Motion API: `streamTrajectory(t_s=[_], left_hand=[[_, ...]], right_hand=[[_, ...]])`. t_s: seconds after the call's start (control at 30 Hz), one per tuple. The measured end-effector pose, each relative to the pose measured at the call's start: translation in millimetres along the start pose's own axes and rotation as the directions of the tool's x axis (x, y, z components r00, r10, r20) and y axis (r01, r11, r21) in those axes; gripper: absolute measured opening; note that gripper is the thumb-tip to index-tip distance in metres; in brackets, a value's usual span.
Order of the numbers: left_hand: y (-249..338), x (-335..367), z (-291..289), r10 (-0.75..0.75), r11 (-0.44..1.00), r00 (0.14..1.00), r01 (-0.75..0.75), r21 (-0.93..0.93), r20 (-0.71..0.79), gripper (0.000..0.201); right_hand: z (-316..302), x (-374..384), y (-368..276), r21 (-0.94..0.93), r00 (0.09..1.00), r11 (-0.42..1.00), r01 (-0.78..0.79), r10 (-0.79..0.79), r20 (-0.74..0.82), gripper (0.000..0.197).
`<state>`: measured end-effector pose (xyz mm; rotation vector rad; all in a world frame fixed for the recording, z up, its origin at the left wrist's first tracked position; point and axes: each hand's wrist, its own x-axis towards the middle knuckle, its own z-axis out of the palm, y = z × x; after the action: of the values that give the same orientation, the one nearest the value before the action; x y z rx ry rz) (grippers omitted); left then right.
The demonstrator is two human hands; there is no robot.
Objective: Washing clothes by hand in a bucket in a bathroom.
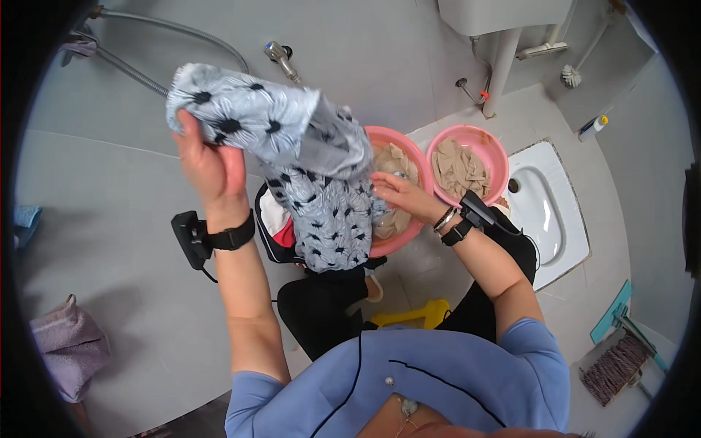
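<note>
My left hand (212,164) grips the upper end of a pale grey-blue garment (328,212) with a black flower print. It is raised at the left, and the cloth bunches above the hand, then drapes down to the right. My right hand (398,193) is at the garment's right edge, its fingers stretched out; whether they touch the cloth is hard to tell. Beneath that hand stands a pink basin (420,157) with beige cloth (398,157) in it, partly hidden by the garment.
A second pink basin (499,146) with beige cloth stands to the right, beside a white squat toilet (573,219). Left of my knees is a dark container (270,244) with red and white cloth. A yellow stool (431,312) is below me. A tap (281,58) juts from the wall.
</note>
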<state>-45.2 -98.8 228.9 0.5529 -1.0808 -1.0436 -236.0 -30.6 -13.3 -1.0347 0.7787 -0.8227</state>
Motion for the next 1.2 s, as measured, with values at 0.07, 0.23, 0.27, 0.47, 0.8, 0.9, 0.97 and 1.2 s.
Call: streamTrajectory(t_s=[0.07, 0.23, 0.27, 0.47, 0.8, 0.9, 0.97, 1.2], left_hand=[[3.1, 5.1, 2.6, 0.024, 0.997, 0.999, -0.021, -0.069, 0.045, 0.028], [-18.2, -11.9, -17.9, -0.161, 0.977, 0.984, 0.171, 0.124, -0.081, 0.022], [-26.6, -20.8, -30.3, -0.278, 0.924, 0.957, 0.291, 0.247, -0.088, 0.02], [-114.3, -139.8, -166.0, -0.633, 0.191, 0.769, 0.05, 0.98, 0.085, 0.038], [-169.7, -182.5, -168.1, -0.76, -0.238, 0.65, -0.237, 0.942, -0.028, 0.037], [-164.3, -153.0, -175.0, -0.471, 0.154, 0.881, 0.031, 0.988, 0.046, 0.017], [-142.7, -127.3, -136.5, -0.346, 0.354, 0.938, 0.116, 0.928, 0.015, 0.014], [-83.5, -74.5, -81.0, -0.08, 0.636, 0.987, 0.161, 0.755, -0.142, 0.018]], right_hand=[[-1.0, 3.8, 13.8, -0.108, 0.998, 0.993, 0.056, -0.059, -0.027, 0.064], [2.2, 4.9, 48.2, -0.572, 0.994, 0.814, 0.105, -0.098, 0.043, 0.08], [2.6, 5.9, 55.4, -0.572, 0.994, 0.814, 0.105, -0.097, 0.044, 0.08], [12.2, 7.7, 64.6, -0.686, 0.992, 0.716, 0.128, -0.091, 0.09, 0.065], [0.2, -16.8, 36.5, -0.723, 0.998, 0.688, 0.067, -0.034, 0.06, 0.05], [-7.8, -14.1, 31.2, -0.739, 0.999, 0.673, 0.031, -0.033, 0.013, 0.048], [-21.5, -15.7, 30.7, -0.673, 0.998, 0.738, -0.048, 0.016, -0.054, 0.047], [-25.1, -12.3, 23.4, -0.353, 0.988, 0.932, -0.08, 0.029, -0.149, 0.041]])
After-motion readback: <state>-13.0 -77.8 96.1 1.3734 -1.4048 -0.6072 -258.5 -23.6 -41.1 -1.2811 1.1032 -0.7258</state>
